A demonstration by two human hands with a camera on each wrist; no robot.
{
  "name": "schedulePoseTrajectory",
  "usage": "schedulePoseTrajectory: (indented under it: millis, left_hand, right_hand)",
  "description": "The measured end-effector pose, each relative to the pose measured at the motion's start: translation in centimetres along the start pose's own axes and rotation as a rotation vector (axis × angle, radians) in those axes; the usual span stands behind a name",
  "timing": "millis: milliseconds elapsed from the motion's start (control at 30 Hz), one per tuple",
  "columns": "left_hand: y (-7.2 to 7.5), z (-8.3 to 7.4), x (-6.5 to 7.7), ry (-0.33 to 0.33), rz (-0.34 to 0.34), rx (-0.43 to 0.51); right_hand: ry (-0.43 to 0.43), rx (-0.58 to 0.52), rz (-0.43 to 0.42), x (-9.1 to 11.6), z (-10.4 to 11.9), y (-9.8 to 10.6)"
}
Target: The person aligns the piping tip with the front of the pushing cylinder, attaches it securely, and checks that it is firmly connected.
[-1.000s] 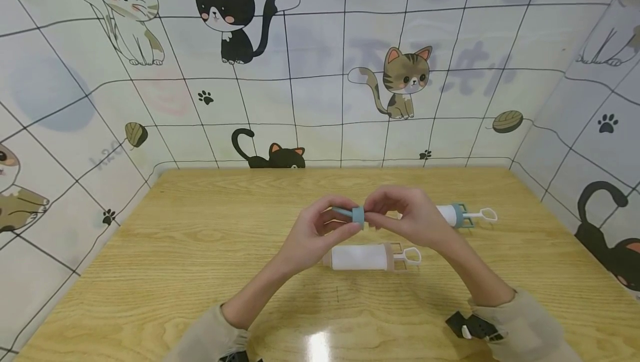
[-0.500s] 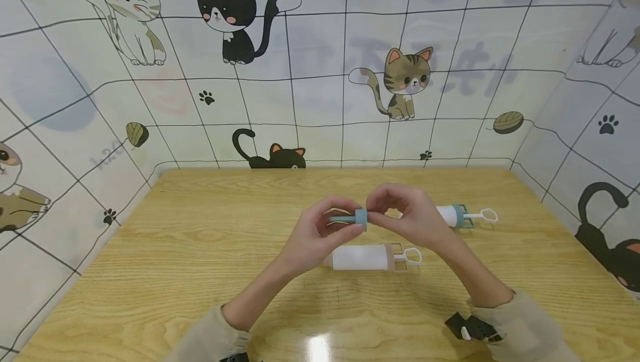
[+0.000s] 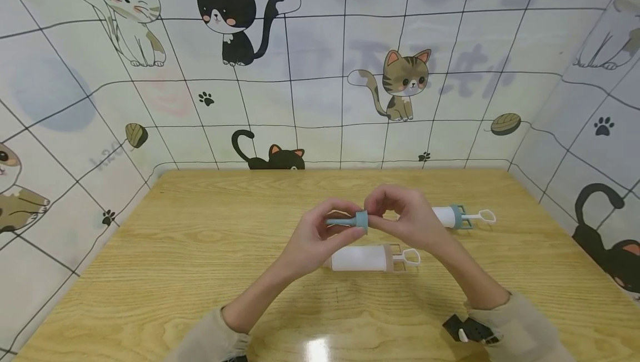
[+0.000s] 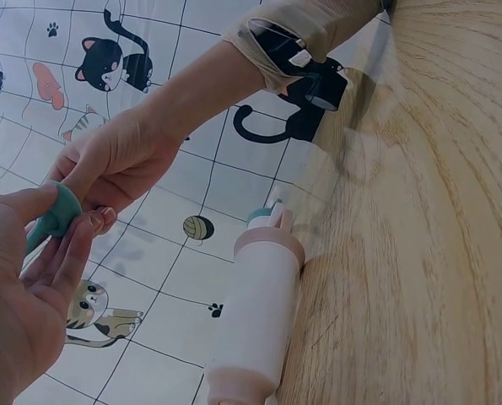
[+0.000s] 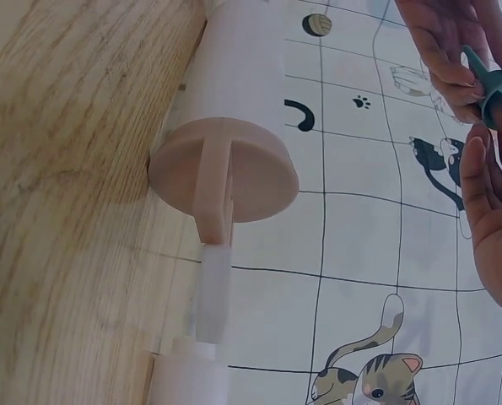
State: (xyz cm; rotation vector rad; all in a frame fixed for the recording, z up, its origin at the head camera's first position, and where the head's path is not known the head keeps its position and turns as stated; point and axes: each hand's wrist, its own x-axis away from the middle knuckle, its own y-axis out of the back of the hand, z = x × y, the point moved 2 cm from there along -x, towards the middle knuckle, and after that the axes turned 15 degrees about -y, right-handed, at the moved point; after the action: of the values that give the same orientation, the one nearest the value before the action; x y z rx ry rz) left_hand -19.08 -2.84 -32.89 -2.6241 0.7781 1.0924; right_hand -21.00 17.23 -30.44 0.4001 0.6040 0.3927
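My left hand (image 3: 317,237) holds a teal nozzle cap (image 3: 361,220) by its wide collar, between thumb and fingers. The cap's narrow spout points left, into the left palm. At the collar's open end, my right hand (image 3: 407,220) pinches the edge. In the right wrist view, a digit of that hand appears to enter the collar of the nozzle cap (image 5: 497,89). Below the hands, a large white syringe-like tube (image 3: 359,258) with pink-beige ends and a white loop handle lies on the table. Its left end is partly hidden behind the left hand.
Another white tube (image 3: 444,216) with teal fittings and a loop handle lies behind the right hand, partly covered by it. The wooden table (image 3: 200,229) meets a cat-patterned cloth wall (image 3: 320,90) at the back and sides.
The nozzle cap's spout has swung from tilted up at its left tip to nearly level, and the collar has shifted slightly right. Both hands stay at the cap; the two tubes lie still.
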Motion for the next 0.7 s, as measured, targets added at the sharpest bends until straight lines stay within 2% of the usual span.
schedulePoseTrajectory:
  millis: [433,700]
  left_hand:
    - [0.3,-0.2,0.0,0.004,-0.001,-0.014]
    - [0.6,-0.4,0.0,0.014,-0.015,-0.029]
  right_hand:
    - [0.024,0.01,0.079,-0.2,0.3,0.4]
    - [0.052,0.035,0.108,-0.3,0.5,1.6]
